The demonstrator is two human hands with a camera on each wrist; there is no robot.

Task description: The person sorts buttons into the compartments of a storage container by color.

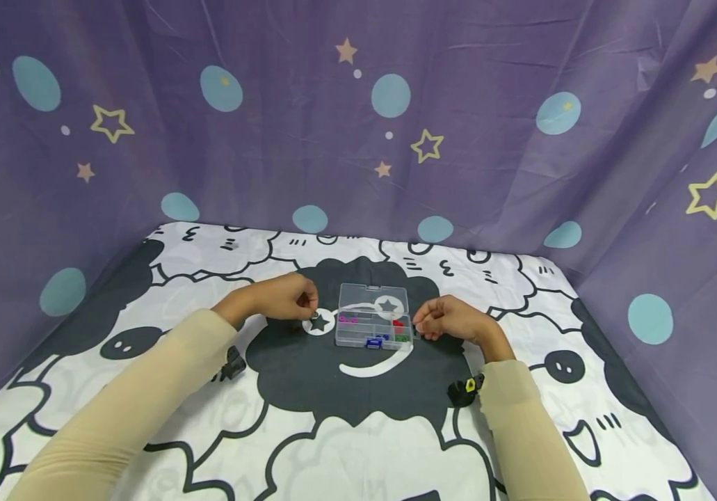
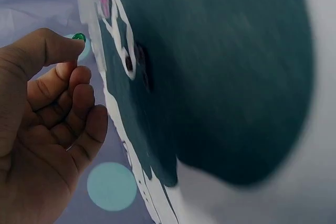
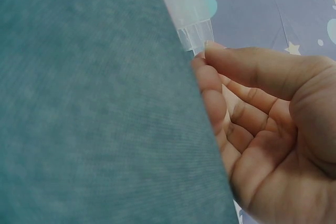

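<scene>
A clear plastic compartment box (image 1: pixel 355 342) lies on the cloth with its lid (image 1: pixel 358 296) folded back. Small pink pieces (image 1: pixel 348 319) sit in its left part; red pieces (image 1: pixel 398 323) and green pieces (image 1: pixel 402 339) are at the right, and a blue clump (image 1: pixel 374 343) is at the front edge. Left of the box, my left hand (image 1: pixel 286 298) pinches a small green bead (image 2: pixel 79 36) between thumb and forefinger. My right hand (image 1: pixel 448 318) is at the box's right edge, where its thumb and forefinger pinch the box side; the exact contact is partly hidden.
A black-and-white cartoon cloth (image 1: pixel 358 459) covers the surface, with a dark patch (image 1: pixel 308 376) under the box. Purple curtains (image 1: pixel 471 153) with stars and dots hang behind and at both sides. Black wrist devices are on the left (image 1: pixel 231 364) and right (image 1: pixel 463 392) wrists.
</scene>
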